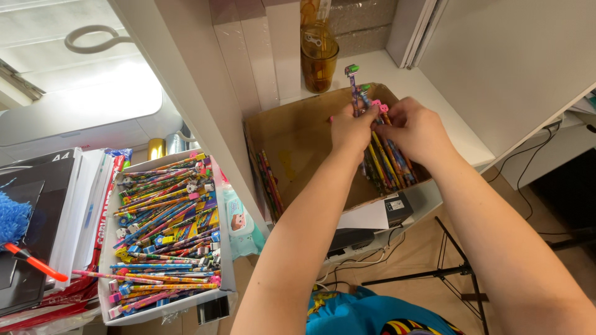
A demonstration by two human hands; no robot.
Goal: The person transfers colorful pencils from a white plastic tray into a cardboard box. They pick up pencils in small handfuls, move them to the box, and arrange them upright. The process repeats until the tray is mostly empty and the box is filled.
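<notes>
From my head camera I look down at my two arms, both stretched forward over a brown cardboard box that stands on a white shelf. My left hand is closed around a bundle of colourful pencils, near their upper ends. My right hand is closed on the same bundle from the other side, so the two hands almost touch. The bundle leans at the right side of the box, and some eraser tops, green and pink, stand up above my fingers. A few more pencils lie along the left wall of the box. At the back edge of the shelf, behind the box, stands an amber glass jar. To the left and lower, a white tray is full of many similar pencils lying flat.
</notes>
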